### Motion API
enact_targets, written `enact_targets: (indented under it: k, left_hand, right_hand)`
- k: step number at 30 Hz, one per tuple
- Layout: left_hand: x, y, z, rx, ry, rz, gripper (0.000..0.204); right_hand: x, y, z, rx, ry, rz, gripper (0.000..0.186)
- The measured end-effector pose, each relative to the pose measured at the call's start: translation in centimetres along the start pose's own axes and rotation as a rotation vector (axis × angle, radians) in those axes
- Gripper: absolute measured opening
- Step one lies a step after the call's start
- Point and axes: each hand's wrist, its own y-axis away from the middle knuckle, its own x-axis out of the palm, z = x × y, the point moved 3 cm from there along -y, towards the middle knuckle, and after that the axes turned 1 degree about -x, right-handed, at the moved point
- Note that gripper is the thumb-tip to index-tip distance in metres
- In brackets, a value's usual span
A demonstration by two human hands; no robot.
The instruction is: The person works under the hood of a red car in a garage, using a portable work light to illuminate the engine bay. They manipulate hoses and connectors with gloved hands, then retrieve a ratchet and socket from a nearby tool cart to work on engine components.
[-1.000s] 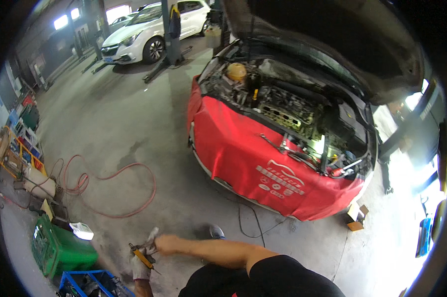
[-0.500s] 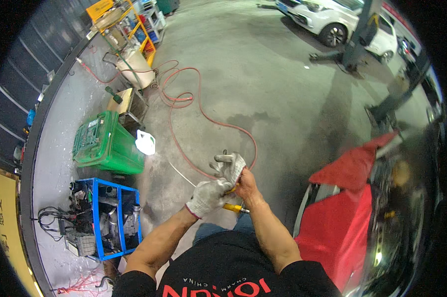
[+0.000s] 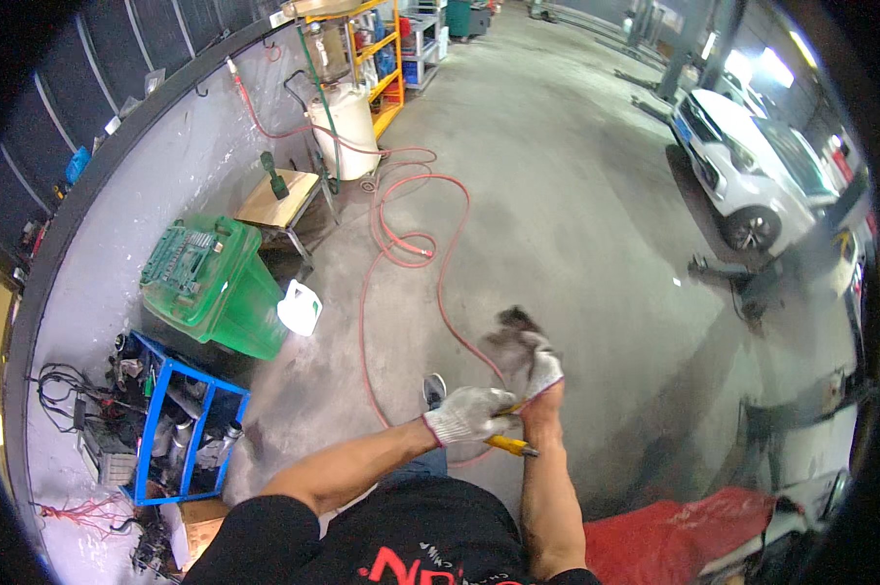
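My left hand, in a pale knit glove, is closed around a yellow-handled tool with a metal tip; its exact kind is unclear. The left fingertips also touch the cuff of the glove on my right hand. That right glove is dark and dirty over the fingers, which are smeared by motion but look spread, with nothing in them. Its cuff sits at the wrist, with bare forearm below.
A red hose loops across the floor. To the left stand a green wheeled bin, a white jug, a blue-framed cart and a small wooden-topped table. Red cloth lies at lower right; a white car stands beyond.
My view has swung to the right and lifted. Both hands stay together, the left one still on the yellow-handled tool, while the right fingers move and blur.
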Motion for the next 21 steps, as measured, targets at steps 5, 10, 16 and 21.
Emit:
enact_targets:
  k: [5,10,16,21]
  left_hand:
    - [-6.6,-15.6,4.9,0.153,-0.114,0.075,0.033]
    - [-13.5,-25.7,11.0,0.061,-0.163,0.120,0.034]
    - [-20.2,-32.7,17.8,-0.015,0.175,0.024,0.031]
    - [-27.5,-41.5,25.0,-0.093,0.067,-0.105,0.032]
  right_hand:
    - [2.9,-17.3,3.1,-0.071,0.314,-0.160,0.039]
    - [9.9,-28.0,5.7,0.552,-0.018,0.073,0.065]
    - [15.1,-40.6,1.6,0.562,0.025,0.146,0.061]
    - [14.1,-57.9,-3.8,0.258,0.015,0.105,0.055]
